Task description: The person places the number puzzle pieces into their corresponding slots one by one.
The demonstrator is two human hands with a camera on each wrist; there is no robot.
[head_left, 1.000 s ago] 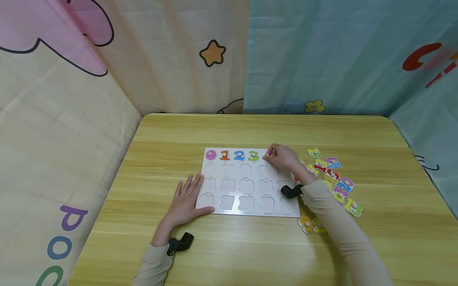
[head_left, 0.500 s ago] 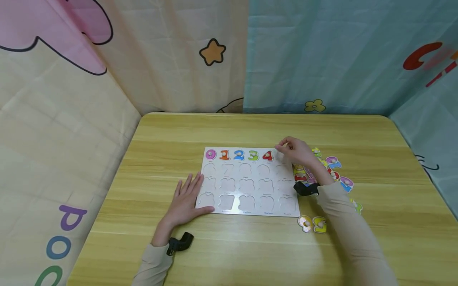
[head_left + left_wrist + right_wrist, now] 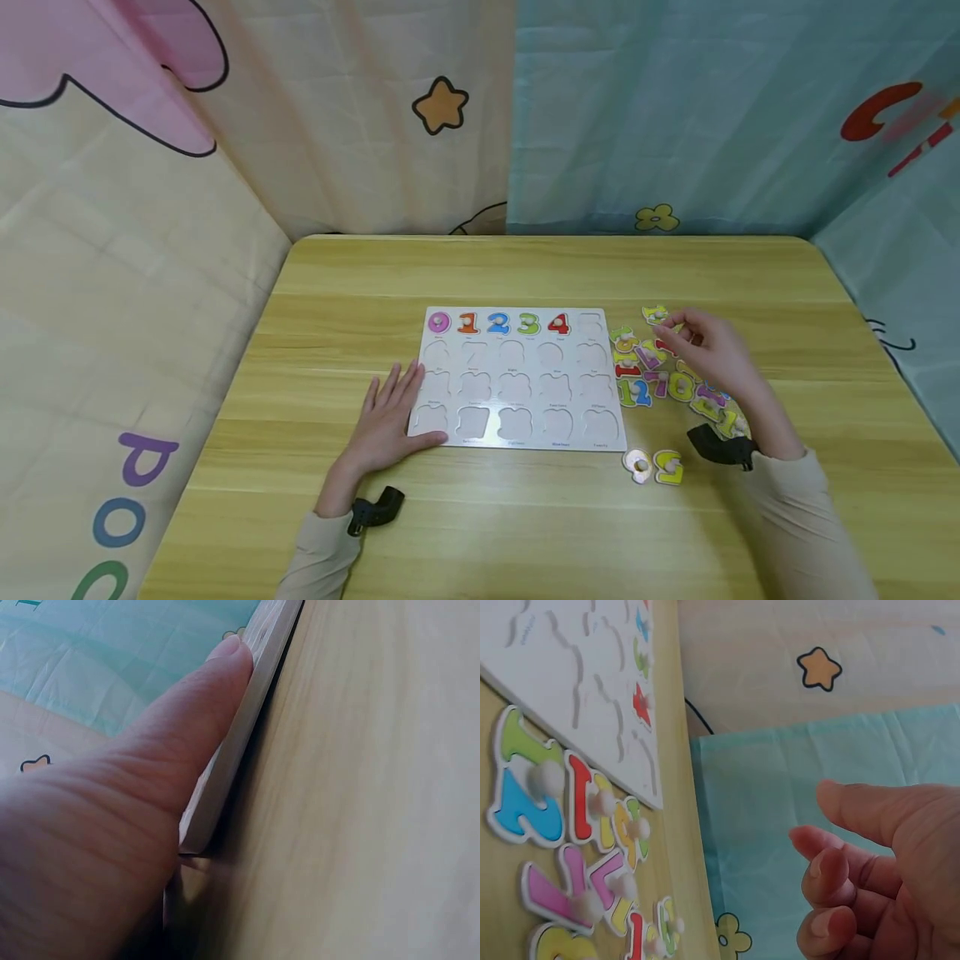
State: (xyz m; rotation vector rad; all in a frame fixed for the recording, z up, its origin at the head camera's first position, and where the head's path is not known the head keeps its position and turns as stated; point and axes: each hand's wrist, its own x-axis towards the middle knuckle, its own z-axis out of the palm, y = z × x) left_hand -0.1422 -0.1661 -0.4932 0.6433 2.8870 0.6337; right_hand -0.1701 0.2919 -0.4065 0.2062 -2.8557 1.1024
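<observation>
Loose number pieces [image 3: 681, 386] right of board [image 3: 497, 362]; likely light, stiff, smooth-faced, best pinched by central knobs [image 3: 546, 778]. Right grip [image 3: 708, 346] right of board, thumb and fingertips apart, nothing held. Left grip [image 3: 386, 421] straight-fingered at board's left edge. Wood-grain worktop [image 3: 480, 517] under board; printed curtains [image 3: 735, 125] beyond.

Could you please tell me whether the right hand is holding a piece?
No, the right hand has its thumb and fingers apart, with nothing between them.
</observation>
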